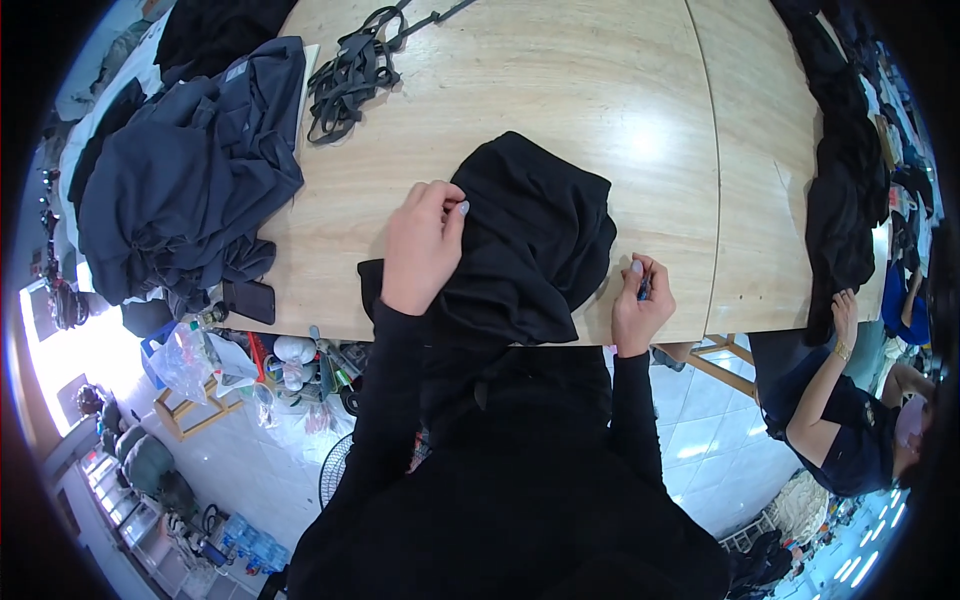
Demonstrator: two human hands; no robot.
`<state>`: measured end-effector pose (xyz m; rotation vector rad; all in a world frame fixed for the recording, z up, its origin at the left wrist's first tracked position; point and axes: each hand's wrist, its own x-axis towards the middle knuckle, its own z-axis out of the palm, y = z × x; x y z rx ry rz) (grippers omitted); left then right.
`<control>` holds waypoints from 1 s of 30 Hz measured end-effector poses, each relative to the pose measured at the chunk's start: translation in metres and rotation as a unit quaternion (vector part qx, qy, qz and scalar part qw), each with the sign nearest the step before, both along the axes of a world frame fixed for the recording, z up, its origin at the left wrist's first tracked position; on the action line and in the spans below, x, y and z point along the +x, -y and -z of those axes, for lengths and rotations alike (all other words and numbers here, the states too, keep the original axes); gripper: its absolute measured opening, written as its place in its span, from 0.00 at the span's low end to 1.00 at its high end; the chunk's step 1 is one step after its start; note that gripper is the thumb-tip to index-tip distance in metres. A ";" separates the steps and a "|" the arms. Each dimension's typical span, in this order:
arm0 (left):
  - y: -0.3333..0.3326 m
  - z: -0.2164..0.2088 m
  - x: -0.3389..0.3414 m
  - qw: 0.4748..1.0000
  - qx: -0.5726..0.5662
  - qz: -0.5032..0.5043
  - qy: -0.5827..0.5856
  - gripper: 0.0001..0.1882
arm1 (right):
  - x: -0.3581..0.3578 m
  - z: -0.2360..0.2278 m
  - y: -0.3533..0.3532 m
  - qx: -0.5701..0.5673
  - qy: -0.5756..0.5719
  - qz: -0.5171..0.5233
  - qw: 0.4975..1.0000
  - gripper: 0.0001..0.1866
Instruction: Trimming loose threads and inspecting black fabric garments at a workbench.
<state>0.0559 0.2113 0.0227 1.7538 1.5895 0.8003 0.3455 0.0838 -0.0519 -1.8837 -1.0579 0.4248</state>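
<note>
A black cloth piece (530, 235) lies bunched and folded near the table's front edge, between my hands. My left hand (425, 245) is at its left side, fingers curled and thumb and fingertips pinched together over the cloth's edge. Whether cloth or a thread is in that pinch, I cannot make out. To the right of the cloth, apart from it, my right hand (643, 302) is closed around a small dark tool (645, 287) with a bluish glint. Most of that tool is hidden by the fingers.
Dark blue-grey garments (190, 180) are heaped at the left, with a phone (250, 301) by the front edge. Tangled dark straps (350, 75) lie on the wooden table (560, 60) at the far left. At right, a co-worker (840, 420) touches a long black cloth (845, 190).
</note>
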 end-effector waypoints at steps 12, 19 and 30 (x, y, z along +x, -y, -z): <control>0.011 0.015 0.091 0.977 0.114 0.146 -0.107 0.16 | -0.017 -0.035 -0.032 -0.126 -0.283 -0.023 0.951 0.12; 0.013 -0.012 0.023 0.865 -0.112 -0.100 0.479 0.02 | 0.000 -0.089 -0.045 -0.004 -0.327 -0.047 0.944 0.13; 0.043 -0.104 -0.059 0.934 0.272 -0.011 0.231 0.13 | 0.029 -0.197 -0.017 0.269 0.060 -0.199 0.940 0.21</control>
